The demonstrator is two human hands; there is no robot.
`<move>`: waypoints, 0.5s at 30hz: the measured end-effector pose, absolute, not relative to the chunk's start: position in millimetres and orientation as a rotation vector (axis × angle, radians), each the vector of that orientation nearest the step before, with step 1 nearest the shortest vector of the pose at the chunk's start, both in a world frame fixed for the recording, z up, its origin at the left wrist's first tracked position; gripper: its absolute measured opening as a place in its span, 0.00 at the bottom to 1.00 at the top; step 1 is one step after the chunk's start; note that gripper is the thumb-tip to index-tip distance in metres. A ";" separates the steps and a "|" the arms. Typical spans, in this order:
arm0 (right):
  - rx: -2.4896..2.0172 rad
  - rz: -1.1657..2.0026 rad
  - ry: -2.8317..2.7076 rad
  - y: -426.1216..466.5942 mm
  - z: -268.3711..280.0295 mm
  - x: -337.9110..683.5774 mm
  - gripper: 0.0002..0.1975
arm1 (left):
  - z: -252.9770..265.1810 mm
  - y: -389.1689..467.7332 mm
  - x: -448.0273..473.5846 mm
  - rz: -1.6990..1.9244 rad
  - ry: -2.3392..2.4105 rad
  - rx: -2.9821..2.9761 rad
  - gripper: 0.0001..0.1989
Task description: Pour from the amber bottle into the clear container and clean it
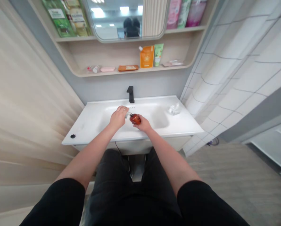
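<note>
Over the white sink [162, 117], my right hand [144, 124] is closed around an amber-brown bottle [135, 119]. The bottle is tilted, its dark neck pointing left toward my other hand. My left hand [118, 116] is closed, with its fingertips at a small clear or whitish piece [127, 115] by the bottle's neck. That piece is too small to name, and I cannot tell whether it touches the neck. Behind both hands stands a black faucet [130, 94].
A small black round item [73, 136] lies at the counter's left front. Crumpled clear plastic [174, 109] sits on the right. Above, a shelf [102, 73] holds an orange pouch [146, 56], a green tube [158, 54] and small items below a mirror [121, 18].
</note>
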State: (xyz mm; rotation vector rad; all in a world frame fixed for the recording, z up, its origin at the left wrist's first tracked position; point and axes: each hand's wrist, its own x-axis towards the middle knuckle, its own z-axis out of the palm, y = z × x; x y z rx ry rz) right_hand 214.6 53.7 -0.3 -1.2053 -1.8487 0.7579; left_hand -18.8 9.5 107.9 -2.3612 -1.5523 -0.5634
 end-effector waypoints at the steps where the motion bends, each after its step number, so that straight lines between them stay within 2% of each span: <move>1: -1.209 0.757 -1.843 53.8 -0.3 214.5 0.46 | 109.7 9.5 -18.7 -0.552 -1.545 -2.363 0.37; 15: -1.189 0.771 -1.833 52.0 3.1 215.4 0.46 | 121.0 11.1 -16.5 -0.494 -1.529 -2.402 0.37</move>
